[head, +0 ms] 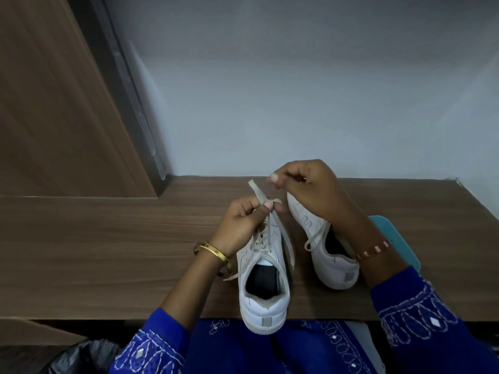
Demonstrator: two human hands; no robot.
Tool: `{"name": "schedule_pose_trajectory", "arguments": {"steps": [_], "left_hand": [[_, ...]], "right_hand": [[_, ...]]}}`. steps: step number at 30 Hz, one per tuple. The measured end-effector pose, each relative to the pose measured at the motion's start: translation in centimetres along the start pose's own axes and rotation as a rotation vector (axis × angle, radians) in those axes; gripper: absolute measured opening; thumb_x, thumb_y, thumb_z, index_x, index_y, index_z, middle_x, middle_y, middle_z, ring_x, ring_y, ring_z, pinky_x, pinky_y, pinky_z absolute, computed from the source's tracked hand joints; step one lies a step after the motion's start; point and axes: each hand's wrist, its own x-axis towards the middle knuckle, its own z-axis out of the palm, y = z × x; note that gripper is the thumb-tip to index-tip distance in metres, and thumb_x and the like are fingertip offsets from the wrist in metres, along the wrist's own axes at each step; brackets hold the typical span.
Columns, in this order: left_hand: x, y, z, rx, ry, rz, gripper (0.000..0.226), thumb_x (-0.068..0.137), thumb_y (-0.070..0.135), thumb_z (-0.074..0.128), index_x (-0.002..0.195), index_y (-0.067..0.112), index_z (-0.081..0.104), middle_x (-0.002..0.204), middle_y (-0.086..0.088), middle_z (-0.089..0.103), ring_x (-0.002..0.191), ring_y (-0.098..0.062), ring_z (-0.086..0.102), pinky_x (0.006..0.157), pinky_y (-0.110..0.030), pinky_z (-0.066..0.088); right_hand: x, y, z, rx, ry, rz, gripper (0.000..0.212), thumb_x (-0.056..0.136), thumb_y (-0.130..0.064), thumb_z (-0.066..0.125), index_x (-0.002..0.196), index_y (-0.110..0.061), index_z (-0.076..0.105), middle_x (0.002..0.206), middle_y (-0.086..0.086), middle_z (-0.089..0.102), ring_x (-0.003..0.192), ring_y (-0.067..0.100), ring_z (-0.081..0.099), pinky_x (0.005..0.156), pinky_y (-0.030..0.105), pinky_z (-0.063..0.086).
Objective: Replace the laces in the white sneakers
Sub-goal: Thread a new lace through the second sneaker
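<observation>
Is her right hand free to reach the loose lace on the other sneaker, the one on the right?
Probably yes: the right hand hovers just above the right sneaker, and its loose lace lies exposed, but the fingers look pinched, perhaps on something, so they may need to let go first.

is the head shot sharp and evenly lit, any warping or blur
Head view: dim, soft light, no glare; wide-angle bending shows in the desk edge and door frame; the right hand fingertips look slightly smeared; the nearer sneaker and left hand are fairly sharp.

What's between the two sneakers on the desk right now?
In the head view, a loose lace end from the left sneaker hangs down into the gap before the right sneaker; otherwise bare desk.
</observation>
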Motion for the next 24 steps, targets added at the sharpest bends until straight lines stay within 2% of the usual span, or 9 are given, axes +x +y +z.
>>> {"name": "schedule_pose_trajectory", "arguments": {"steps": [1, 3, 7, 11, 15, 18, 20, 22, 24], "left_hand": [[0.1, -0.1, -0.1, -0.005, 0.009, -0.015, 0.023, 0.094, 0.014, 0.048, 0.084, 0.005, 0.067, 0.051, 0.015, 0.054, 0.048, -0.007, 0.036, 0.052, -0.020, 0.033], [0.2, -0.3, -0.3, -0.010, 0.015, -0.017, 0.022, 0.094, 0.014, 0.049, 0.083, 0.006, 0.066, 0.046, 0.015, 0.045, 0.044, -0.003, 0.035, 0.051, -0.022, 0.033], [0.2, -0.2, -0.2, -0.033, 0.026, -0.032, 0.026, 0.094, 0.010, 0.047, 0.076, 0.011, 0.066, 0.044, 0.012, 0.037, 0.042, -0.003, 0.034, 0.052, -0.024, 0.032], [0.4, -0.2, -0.2, -0.034, 0.052, -0.043, 0.029, 0.091, 0.014, 0.055, 0.064, 0.002, 0.053, 0.044, 0.008, 0.042, 0.043, -0.008, 0.039, 0.052, -0.025, 0.033], [0.6, -0.5, -0.3, -0.047, 0.067, -0.052, 0.030, 0.087, 0.019, 0.058, 0.059, 0.007, 0.054, 0.046, 0.004, 0.048, 0.045, -0.010, 0.043, 0.052, -0.022, 0.036], [0.5, -0.6, 0.0, -0.037, 0.067, -0.056, 0.033, 0.091, 0.015, 0.054, 0.068, -0.008, 0.058, 0.048, 0.001, 0.051, 0.046, -0.010, 0.044, 0.052, -0.018, 0.038], [0.3, -0.5, 0.0, -0.046, 0.084, -0.057, 0.032, 0.092, 0.011, 0.051, 0.083, -0.019, 0.059, 0.062, -0.001, 0.062, 0.045, -0.007, 0.045, 0.053, -0.015, 0.042], [0.1, -0.6, -0.1, -0.048, 0.097, -0.066, 0.029, 0.092, 0.010, 0.051, 0.079, -0.013, 0.063, 0.083, -0.004, 0.071, 0.044, -0.006, 0.044, 0.055, -0.016, 0.043], [-0.1, -1.1, -0.3, -0.080, 0.091, -0.096, 0.033, 0.091, 0.008, 0.051, 0.060, 0.005, 0.061, 0.080, -0.003, 0.070, 0.041, -0.005, 0.043, 0.056, -0.020, 0.042]], "right_hand": [[-0.3, 0.5, 0.0, -0.041, -0.010, 0.008, 0.013, 0.087, -0.019, 0.062, 0.087, -0.011, 0.073, 0.076, -0.004, 0.068, 0.066, 0.000, 0.059, 0.064, 0.014, 0.042], [-1.0, 1.4, 0.3, -0.096, -0.038, 0.019, 0.014, 0.088, -0.015, 0.061, 0.094, -0.010, 0.072, 0.074, -0.016, 0.061, 0.064, -0.009, 0.053, 0.061, 0.004, 0.037], [-1.9, 1.5, 0.9, -0.096, 0.056, -0.002, 0.009, 0.086, -0.013, 0.064, 0.082, -0.010, 0.072, 0.070, -0.011, 0.057, 0.059, -0.003, 0.050, 0.055, 0.006, 0.036], [-2.4, 0.7, 1.0, -0.031, 0.063, 0.001, 0.004, 0.081, -0.011, 0.070, 0.080, -0.006, 0.071, 0.049, -0.014, 0.054, 0.047, -0.009, 0.050, 0.047, 0.004, 0.035], [-2.4, 1.0, 1.6, -0.180, 0.129, -0.052, 0.006, 0.084, -0.011, 0.066, 0.080, -0.007, 0.070, 0.046, -0.018, 0.047, 0.056, -0.013, 0.051, 0.053, 0.005, 0.036], [-2.4, 1.7, 2.1, -0.243, 0.180, -0.097, 0.010, 0.086, -0.009, 0.061, 0.077, -0.007, 0.065, 0.059, -0.018, 0.051, 0.061, -0.010, 0.051, 0.055, 0.007, 0.036], [-2.4, 2.2, 2.5, -0.187, 0.255, -0.087, 0.011, 0.087, -0.007, 0.059, 0.076, -0.009, 0.061, 0.063, -0.012, 0.056, 0.059, -0.006, 0.052, 0.056, 0.006, 0.036], [-2.3, 2.6, 2.6, -0.100, 0.316, -0.027, 0.012, 0.088, -0.005, 0.057, 0.077, -0.010, 0.058, 0.062, -0.011, 0.055, 0.056, -0.006, 0.053, 0.055, 0.005, 0.037], [-2.3, 3.0, 2.8, 0.061, 0.319, 0.059, 0.018, 0.091, -0.005, 0.053, 0.075, -0.014, 0.054, 0.062, -0.009, 0.057, 0.050, -0.004, 0.053, 0.051, 0.007, 0.038]]}}
